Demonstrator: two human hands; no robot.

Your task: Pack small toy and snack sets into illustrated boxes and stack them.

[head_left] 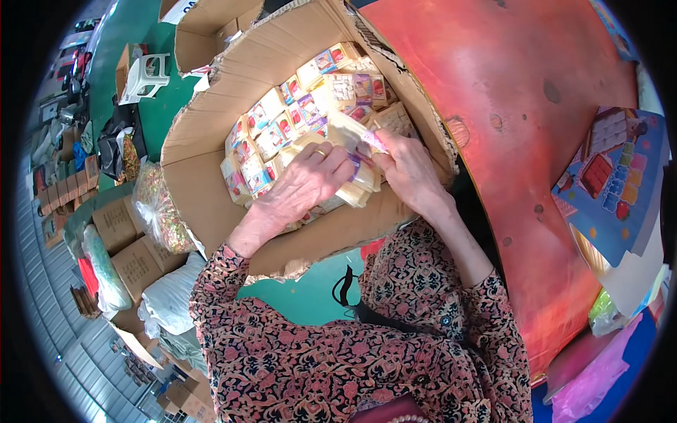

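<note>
A large open cardboard box (197,173) stands before me, filled with several small, pale packets (271,134) bearing colourful printed labels. Over its near part, my left hand (314,176) curls its fingers at a cream packet (345,130). My right hand (409,166) pinches the other side of this packet, by a pink and white printed strip. Below the fingers lie more pale packets (356,194), touching or very close to the left hand. The fingertips partly hide what is between the two hands.
A red table (493,63) runs along the right, with blue printed sheets (613,183) and a pink plastic sheet (585,388) at its far side. At the left are a filled clear bag (159,211), brown cartons (141,268) and a white plastic chair (148,76).
</note>
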